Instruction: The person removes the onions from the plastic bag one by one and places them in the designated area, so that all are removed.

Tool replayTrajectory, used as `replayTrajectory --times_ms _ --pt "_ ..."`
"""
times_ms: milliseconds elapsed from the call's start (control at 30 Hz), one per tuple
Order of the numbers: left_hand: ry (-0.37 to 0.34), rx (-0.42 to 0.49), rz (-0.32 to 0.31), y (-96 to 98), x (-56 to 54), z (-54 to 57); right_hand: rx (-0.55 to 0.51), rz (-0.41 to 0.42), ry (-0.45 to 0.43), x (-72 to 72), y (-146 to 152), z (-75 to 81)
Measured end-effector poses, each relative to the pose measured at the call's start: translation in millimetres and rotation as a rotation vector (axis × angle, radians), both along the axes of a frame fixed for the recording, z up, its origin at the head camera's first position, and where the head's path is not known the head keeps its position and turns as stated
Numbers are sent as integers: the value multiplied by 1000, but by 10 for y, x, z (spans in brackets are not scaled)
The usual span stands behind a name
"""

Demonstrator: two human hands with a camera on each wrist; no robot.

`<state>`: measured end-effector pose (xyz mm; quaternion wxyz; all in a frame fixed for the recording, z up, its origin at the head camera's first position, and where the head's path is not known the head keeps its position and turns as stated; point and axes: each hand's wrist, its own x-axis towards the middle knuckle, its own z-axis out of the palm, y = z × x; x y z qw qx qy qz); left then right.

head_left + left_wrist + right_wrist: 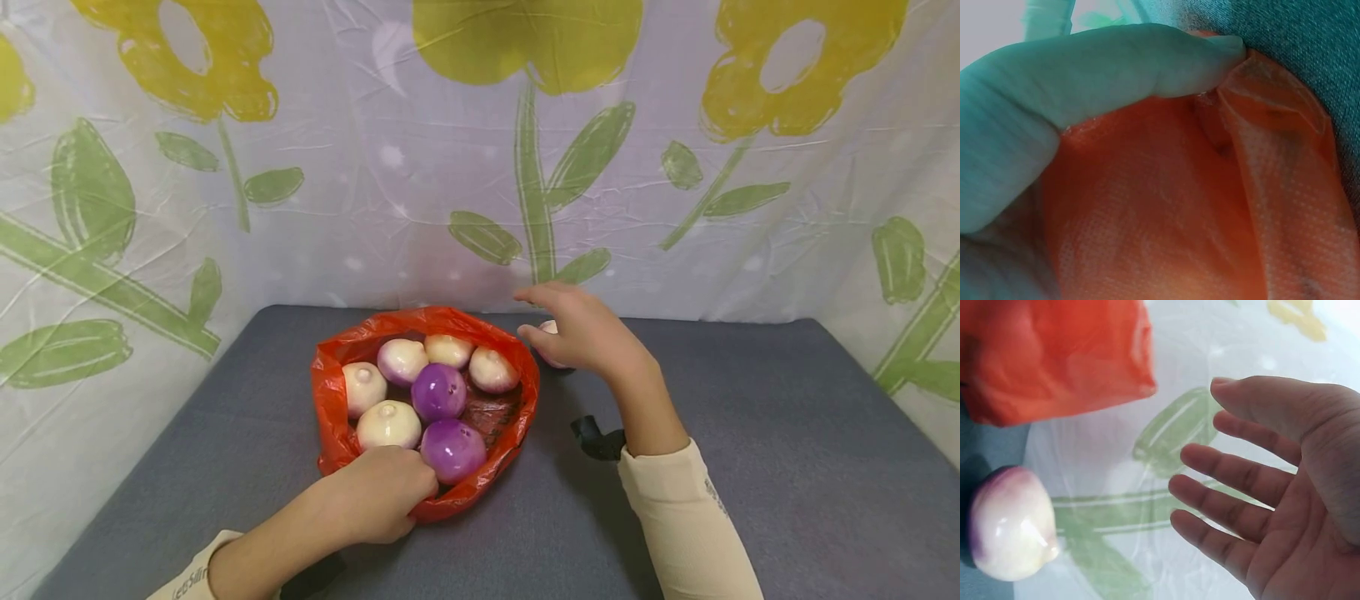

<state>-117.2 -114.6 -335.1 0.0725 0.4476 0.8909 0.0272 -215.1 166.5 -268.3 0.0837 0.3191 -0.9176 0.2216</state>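
Observation:
A red plastic bag (330, 392) stands with its mouth spread wide, several purple-and-white onions (440, 392) inside. At its near rim my left hand (378, 496) pinches the plastic; the left wrist view shows the thumb (1147, 62) lying over the folded red edge. My right hand (588, 329) is raised beyond the bag's right side, fingers spread and nothing in them. Below and behind that hand, one onion (1013, 524) lies on the table outside the bag, mostly hidden by the hand in the head view.
The grey cloth-covered table (787, 467) reaches back to a hanging curtain (360, 192) printed with yellow flowers and green leaves. Curtain also hangs along the left and right sides. A black strap (596, 437) sits at my right wrist.

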Motion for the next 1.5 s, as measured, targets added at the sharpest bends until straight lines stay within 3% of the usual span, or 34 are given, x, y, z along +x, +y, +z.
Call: replayTrajectory --times_ms 233,700,867,1200,1500 --pt "23 -8 -6 2 2 3 35 74 33 87 -119 38" --pt "66 -4 -26 4 5 -7 105 192 -47 185 -369 -8" --pt "52 -10 -15 2 6 -2 138 227 -63 204 -482 -43" --pt "47 -18 -16 7 -2 -3 155 368 -197 304 -624 -72" --pt "28 -12 -9 10 -2 8 244 362 -349 354 -681 -128"
